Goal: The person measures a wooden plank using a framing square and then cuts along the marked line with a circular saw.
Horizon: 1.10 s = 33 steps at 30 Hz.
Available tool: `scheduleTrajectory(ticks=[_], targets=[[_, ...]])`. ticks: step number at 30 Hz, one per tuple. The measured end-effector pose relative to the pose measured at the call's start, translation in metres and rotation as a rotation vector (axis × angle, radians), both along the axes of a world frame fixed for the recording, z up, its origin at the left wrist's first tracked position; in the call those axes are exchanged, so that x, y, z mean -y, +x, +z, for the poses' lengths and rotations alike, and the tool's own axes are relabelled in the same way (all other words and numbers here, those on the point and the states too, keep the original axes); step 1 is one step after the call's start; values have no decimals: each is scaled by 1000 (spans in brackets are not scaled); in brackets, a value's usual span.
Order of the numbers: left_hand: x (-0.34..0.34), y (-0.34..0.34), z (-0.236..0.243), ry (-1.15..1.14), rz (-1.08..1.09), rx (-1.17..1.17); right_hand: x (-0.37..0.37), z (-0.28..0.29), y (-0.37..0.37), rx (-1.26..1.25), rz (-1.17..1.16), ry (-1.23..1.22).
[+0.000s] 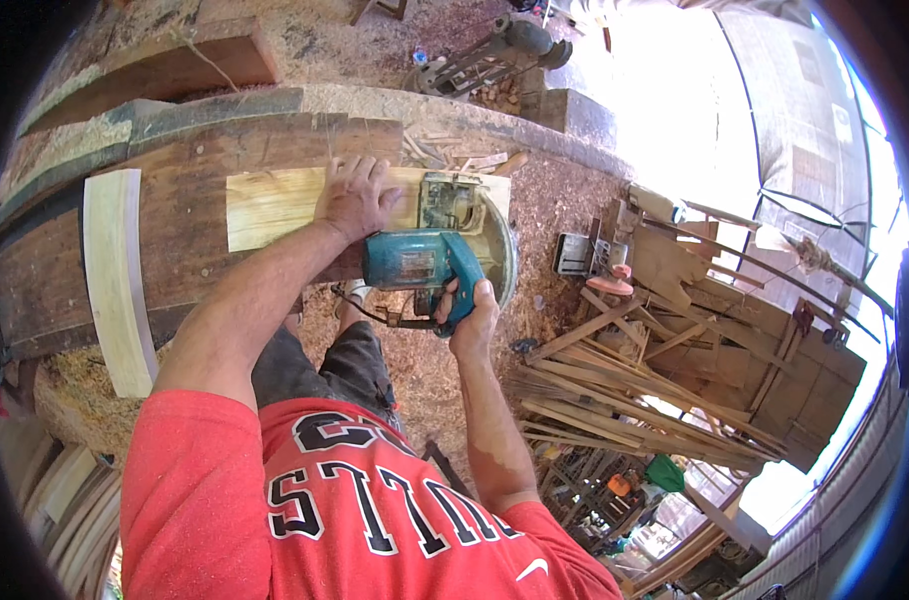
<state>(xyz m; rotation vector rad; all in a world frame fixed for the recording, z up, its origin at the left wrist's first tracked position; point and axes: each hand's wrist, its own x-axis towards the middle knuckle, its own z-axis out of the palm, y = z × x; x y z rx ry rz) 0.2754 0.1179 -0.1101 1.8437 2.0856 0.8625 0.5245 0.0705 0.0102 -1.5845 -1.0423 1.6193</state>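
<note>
My right hand (475, 322) is wrapped round the rear handle of a teal circular saw (410, 260). The saw's metal base rests on the right end of a pale wooden board (275, 205), and its round blade guard sits at the right. On the board, left of the saw, my left hand (358, 195) presses down with its fingers stretched out flat. The board lies across a dark wooden workbench (185, 240) and reaches past the bench's right end. A dark cord (385, 318) hangs from the saw's rear. What the blade touches is hidden under the guard.
Another pale plank (118, 280) lies crosswise on the bench at the left. Sawdust and offcuts cover the ground (535, 220). A pile of thin wooden strips (655, 420) is at the right, and a thick timber (175, 70) lies beyond the bench. A metal machine (495, 60) stands at the far side.
</note>
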Motion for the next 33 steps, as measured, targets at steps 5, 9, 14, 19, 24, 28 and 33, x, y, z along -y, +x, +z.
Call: scheduleTrajectory(ticks=[5,9,14,19,24,28,33], targets=[[-2,-2,4,-54,-10,18,-2,0,-1,-12,-9,-10],[-4,-9,0,-23,-28,49,-4,0,-4,-12,4,4],[-8,-13,-1,2,-48,100,-5,1,-3,-8,-4,-10],[-8,-19,0,85,-64,206,-6,0,-2,-21,-33,-28],[-8,-22,9,34,-81,288,-6,2,-4,-14,-34,-38],[-7,-25,13,33,-99,332,-8,5,-6,-13,-16,-26],[-8,-29,17,27,-116,371,-9,5,-9,14,-40,-32]])
